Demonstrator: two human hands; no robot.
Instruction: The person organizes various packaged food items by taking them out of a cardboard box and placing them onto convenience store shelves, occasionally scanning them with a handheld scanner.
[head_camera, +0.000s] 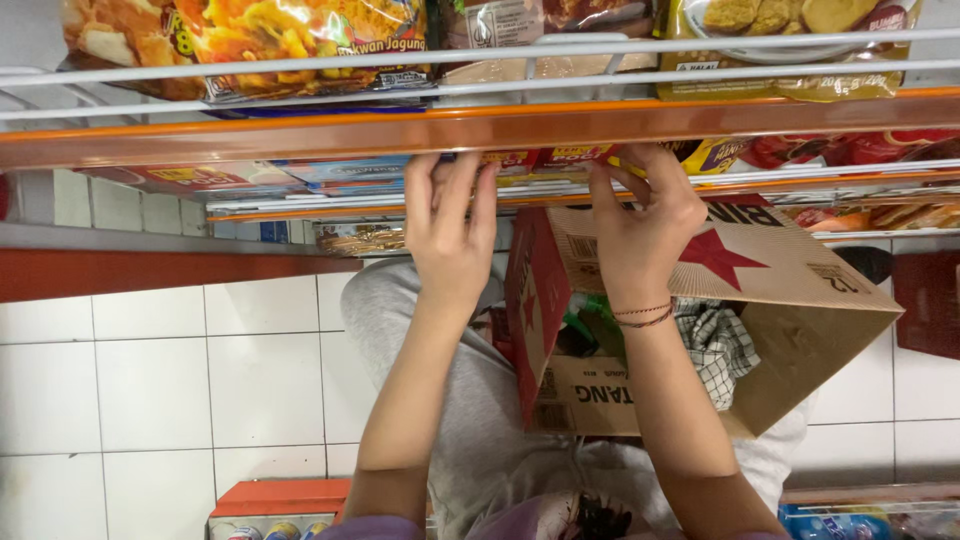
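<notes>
My left hand (450, 225) reaches up to a low shelf, its fingers stretched and resting against a row of red and yellow flat packets (530, 160). The fingertips stop at the orange shelf edge (300, 135). My right hand (640, 215), with thin bracelets at the wrist, has its fingers curled on a yellow packet (715, 152) in the same row. Below both hands an open cardboard box with a red star (760, 270) rests on my lap. It holds green items (590, 315) and a checked cloth (715, 345).
Above, a white wire shelf (500, 55) carries large bags of frozen-style snacks (250, 40). More red packets (860, 148) lie to the right. White floor tiles (150, 380) spread at left, and a red crate with bottles (275, 510) stands at the bottom.
</notes>
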